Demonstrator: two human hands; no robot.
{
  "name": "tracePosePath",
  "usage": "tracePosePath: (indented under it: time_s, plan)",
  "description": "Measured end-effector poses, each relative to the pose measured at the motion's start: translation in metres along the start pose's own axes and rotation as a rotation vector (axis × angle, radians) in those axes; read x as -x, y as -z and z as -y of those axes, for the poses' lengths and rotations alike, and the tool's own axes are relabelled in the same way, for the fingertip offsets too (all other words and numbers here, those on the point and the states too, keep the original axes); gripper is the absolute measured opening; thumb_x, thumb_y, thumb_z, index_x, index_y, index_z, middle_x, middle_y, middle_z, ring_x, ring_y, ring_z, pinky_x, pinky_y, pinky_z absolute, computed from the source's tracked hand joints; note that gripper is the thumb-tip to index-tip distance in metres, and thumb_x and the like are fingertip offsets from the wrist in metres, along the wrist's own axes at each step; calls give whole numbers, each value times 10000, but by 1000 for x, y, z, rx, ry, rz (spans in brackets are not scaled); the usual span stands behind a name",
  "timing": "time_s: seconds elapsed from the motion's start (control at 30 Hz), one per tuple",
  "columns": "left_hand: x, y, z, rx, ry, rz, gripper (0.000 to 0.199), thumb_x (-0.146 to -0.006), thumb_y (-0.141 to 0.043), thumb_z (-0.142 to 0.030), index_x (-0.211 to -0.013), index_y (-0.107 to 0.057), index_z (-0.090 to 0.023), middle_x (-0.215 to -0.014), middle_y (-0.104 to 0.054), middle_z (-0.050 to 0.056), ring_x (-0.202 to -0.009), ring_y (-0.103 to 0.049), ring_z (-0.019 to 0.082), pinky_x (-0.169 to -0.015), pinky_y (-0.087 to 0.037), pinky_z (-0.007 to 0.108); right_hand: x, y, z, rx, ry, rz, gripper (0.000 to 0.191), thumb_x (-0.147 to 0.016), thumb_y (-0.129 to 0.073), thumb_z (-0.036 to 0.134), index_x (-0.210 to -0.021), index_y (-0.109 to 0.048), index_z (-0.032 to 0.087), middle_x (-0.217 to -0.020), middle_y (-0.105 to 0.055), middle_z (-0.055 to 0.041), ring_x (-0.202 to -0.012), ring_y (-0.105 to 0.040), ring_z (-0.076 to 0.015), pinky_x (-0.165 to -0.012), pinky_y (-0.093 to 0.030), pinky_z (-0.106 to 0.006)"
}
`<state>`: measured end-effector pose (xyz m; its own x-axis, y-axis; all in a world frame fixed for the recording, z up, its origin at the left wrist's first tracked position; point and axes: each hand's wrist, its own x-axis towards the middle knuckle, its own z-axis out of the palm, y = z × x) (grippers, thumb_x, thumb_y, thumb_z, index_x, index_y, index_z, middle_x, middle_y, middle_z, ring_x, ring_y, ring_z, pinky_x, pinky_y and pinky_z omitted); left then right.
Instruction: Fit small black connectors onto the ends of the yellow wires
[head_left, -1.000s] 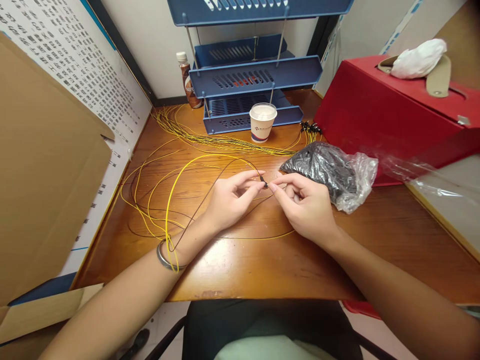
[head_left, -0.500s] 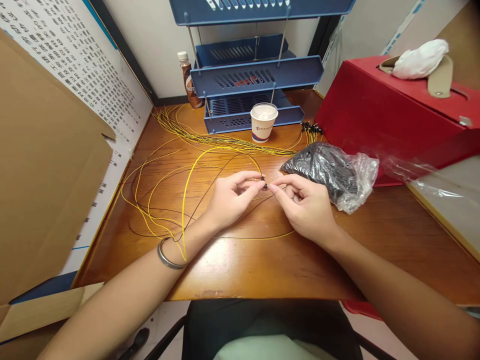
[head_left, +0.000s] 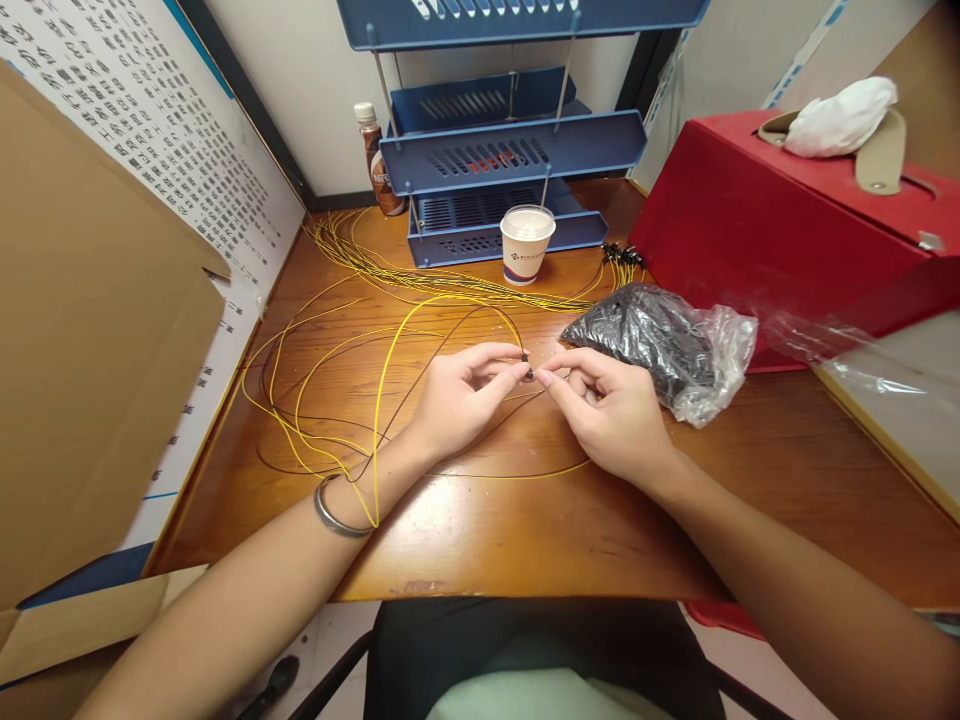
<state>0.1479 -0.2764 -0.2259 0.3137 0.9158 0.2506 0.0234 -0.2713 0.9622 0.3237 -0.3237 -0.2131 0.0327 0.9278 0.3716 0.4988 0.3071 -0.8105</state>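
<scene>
Between thumb and fingers, my left hand (head_left: 469, 392) pinches a small black connector (head_left: 527, 362) at the end of a yellow wire (head_left: 381, 390). The wire arches up and back over my left wrist, beside a thin dark wire. My right hand (head_left: 611, 408) is closed in a pinch, its fingertips close against the connector's right side; what it grips there is too small to make out. More yellow and dark wires (head_left: 300, 425) lie in loose loops on the wooden table (head_left: 525, 550), left of my hands.
Behind my hands are a long wire bundle (head_left: 450, 285), a paper cup (head_left: 526, 245), a blue rack (head_left: 517, 150) and a bottle (head_left: 381, 165). On the right are a plastic bag of black pieces (head_left: 660, 345) and a red box (head_left: 787, 230). Cardboard (head_left: 97, 330) stands left.
The yellow wire's arch above my left wrist has shifted slightly to the right. Both hands have stayed almost still.
</scene>
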Motion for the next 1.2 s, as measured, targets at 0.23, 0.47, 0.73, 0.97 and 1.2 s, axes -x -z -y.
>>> tracePosePath:
  time_s: [0.23, 0.47, 0.73, 0.97, 1.2]
  plan:
    - [1, 0, 2, 2, -5, 1, 248, -857, -762, -329, -994, -746, -123, -915, -824, 116, -823, -805, 225, -725, -649, 277, 0, 0, 0, -1, 5, 1, 137, -913, -651, 259, -870, -733, 158, -506, -379, 90, -465, -326, -76, -510, -268, -259]
    - [1, 1, 4, -3, -10, 15, 287, -877, -758, -379, -1029, -741, -136, -905, -824, 109, -806, -801, 219, -715, -641, 280, 0, 0, 1, -1, 3, -4, 138, -911, -650, 261, -869, -730, 156, -509, -372, 92, -465, -320, -73, -506, -268, -257]
    - [0, -1, -5, -19, -25, 8, 285, -863, -773, -415, -947, -708, -151, -834, -802, 81, -639, -739, 154, -558, -561, 224, 1, -1, 4, -32, -19, 34, 229, -896, -650, 279, -1074, -715, 152, -504, -372, 110, -455, -325, -81, -505, -281, -251]
    - [1, -1, -6, -43, -46, 38, 278, -882, -748, -407, -919, -733, -132, -898, -793, 102, -632, -716, 139, -538, -536, 214, 1, -3, 2, -3, -15, 37, 218, -897, -637, 275, -1024, -753, 140, -509, -405, 94, -462, -340, -79, -512, -288, -252]
    - [0, 1, -6, -106, -68, 27, 352, -947, -656, -475, -855, -742, -146, -786, -774, 69, -572, -677, 123, -531, -520, 211, 1, -2, 3, -1, -12, 25, 214, -901, -643, 293, -992, -758, 136, -501, -397, 93, -456, -337, -76, -507, -285, -251]
